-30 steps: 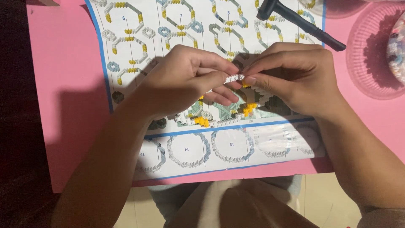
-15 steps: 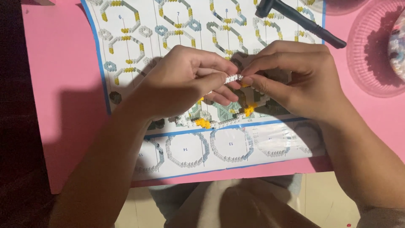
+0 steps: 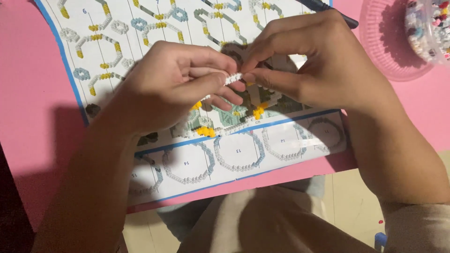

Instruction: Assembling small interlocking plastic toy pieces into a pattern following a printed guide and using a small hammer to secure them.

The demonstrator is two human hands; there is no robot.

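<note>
Both hands meet above the middle of the pink bench point(image 3: 33, 93). The left hand point(image 3: 173, 84) and right hand point(image 3: 314, 65) each pinch one end of a short white strip of tiny plastic bricks point(image 3: 233, 78). It looks light, stiff and likely to snap apart; fingertip grips at the ends suit it. Below lies the white blue-bordered instruction sheet point(image 3: 225, 154).

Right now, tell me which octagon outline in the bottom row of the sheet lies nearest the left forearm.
The octagon outline at the row's left end, partly covered by the left forearm. The others sit uncovered further right on the instruction sheet.
</note>
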